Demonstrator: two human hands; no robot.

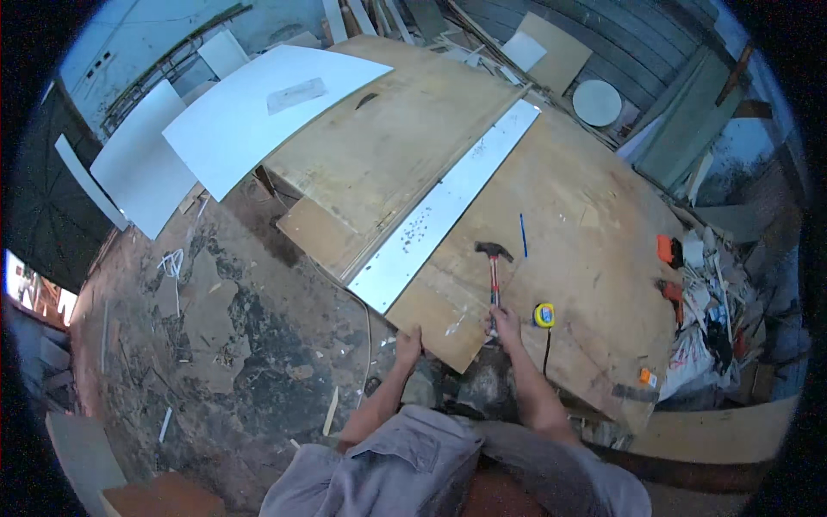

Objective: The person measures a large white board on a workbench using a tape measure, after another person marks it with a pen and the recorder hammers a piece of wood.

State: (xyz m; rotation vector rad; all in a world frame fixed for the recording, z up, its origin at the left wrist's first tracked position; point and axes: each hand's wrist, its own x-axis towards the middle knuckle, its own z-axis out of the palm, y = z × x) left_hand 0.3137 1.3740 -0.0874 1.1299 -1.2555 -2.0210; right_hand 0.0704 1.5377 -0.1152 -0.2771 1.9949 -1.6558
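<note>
My right hand (pixel 506 328) is closed round the lower handle of a claw hammer (pixel 494 280), whose head rests on or just above the plywood worktop (pixel 568 198). At the near edge, my left hand (pixel 409 346) grips the side of a small plywood board (pixel 444 314), its fingers partly hidden below. Along the worktop runs a long white strip (pixel 448 207) with dark specks, its near end beside that board. A yellow tape measure (pixel 544 315) lies right of the hammer, and a blue pencil or pen (pixel 523 235) beyond it.
Large white sheets (pixel 267 103) lie at the far left of the worktop. An orange power tool (pixel 672 297) sits at the right edge, beside a heap of scraps (pixel 715 302). A cable (pixel 369 336) hangs by the near edge. Offcuts litter the floor (pixel 233 345).
</note>
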